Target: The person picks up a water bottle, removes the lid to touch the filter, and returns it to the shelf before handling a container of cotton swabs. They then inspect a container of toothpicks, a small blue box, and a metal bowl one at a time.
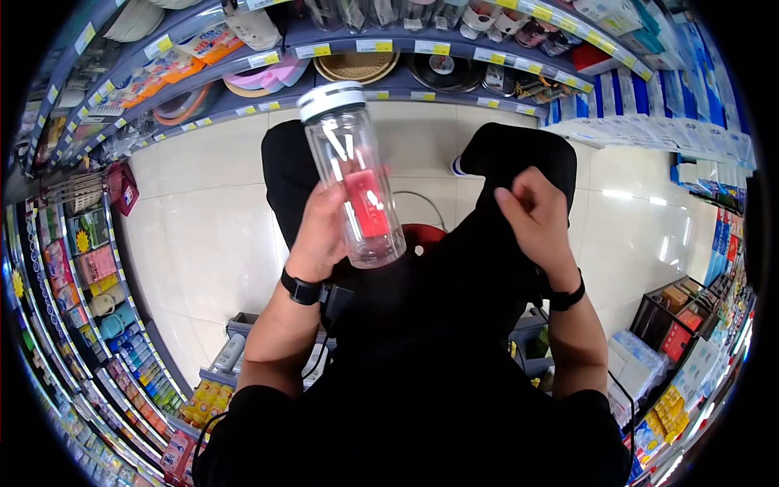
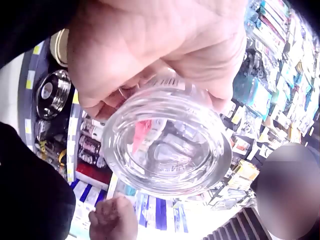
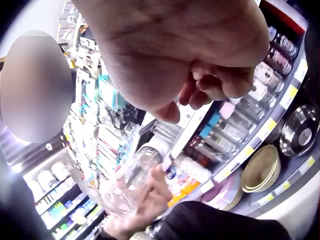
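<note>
My left hand grips a clear bottle by its side, over my lap. The bottle has a white lid at its far end and a red label. In the left wrist view the thick bottom of the bottle faces the camera, below the palm. My right hand hovers over my right thigh with nothing in it. Its fingers are loosely curled in the right wrist view, where the left hand with the bottle shows farther off.
Ahead, a store shelf carries glasses, a woven basket and a metal pan. Packed shelves stand at the left. At the right are blue-and-white packs and a dark crate. Pale floor tiles lie between.
</note>
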{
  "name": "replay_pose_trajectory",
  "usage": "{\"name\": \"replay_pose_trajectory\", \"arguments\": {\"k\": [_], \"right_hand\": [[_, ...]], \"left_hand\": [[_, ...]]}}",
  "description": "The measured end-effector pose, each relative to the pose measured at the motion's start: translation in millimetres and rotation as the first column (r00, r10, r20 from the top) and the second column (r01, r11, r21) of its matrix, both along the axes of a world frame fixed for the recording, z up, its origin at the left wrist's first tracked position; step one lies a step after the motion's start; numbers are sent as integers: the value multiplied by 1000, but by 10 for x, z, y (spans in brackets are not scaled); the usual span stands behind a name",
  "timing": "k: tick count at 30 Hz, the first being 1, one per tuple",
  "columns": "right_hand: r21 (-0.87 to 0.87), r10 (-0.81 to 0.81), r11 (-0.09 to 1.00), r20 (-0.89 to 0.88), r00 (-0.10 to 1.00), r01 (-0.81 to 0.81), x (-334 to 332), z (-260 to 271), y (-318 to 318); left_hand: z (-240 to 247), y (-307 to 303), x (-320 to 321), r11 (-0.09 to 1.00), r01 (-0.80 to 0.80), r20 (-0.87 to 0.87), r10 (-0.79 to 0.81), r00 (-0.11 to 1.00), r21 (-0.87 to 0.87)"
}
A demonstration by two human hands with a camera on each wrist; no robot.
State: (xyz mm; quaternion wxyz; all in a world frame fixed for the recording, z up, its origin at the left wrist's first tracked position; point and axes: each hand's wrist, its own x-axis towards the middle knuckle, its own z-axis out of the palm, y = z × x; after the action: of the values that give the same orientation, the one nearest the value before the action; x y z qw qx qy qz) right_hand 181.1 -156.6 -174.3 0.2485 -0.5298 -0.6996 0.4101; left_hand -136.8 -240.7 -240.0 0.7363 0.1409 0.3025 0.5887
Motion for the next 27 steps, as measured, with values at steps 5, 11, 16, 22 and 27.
{"name": "replay_pose_trajectory", "arguments": {"k": [5,11,16,22,27], "right_hand": [[166,-155,978,183,971,125,512,-335,142],[215,-220,961,209,953,175,826,-831,230],[249,-217,955,214,952,161,826,-871,243],[260,-224,952,244,944,158,831,-855,260],[274,-217,951,252,943,145,834,-876,304]], "left_hand": [[174,427,-611,961,-224,-426,272,863,161],[-118,1202,-1347,917,-293,-750,392,532,271],[-491,1716,-1500,810,-483,-501,586,637,333],[-735,1988,-1749,871,-472,-350,489,799,139],[-977,2201,-2006,929,-272,-454,135,881,-252]]}}
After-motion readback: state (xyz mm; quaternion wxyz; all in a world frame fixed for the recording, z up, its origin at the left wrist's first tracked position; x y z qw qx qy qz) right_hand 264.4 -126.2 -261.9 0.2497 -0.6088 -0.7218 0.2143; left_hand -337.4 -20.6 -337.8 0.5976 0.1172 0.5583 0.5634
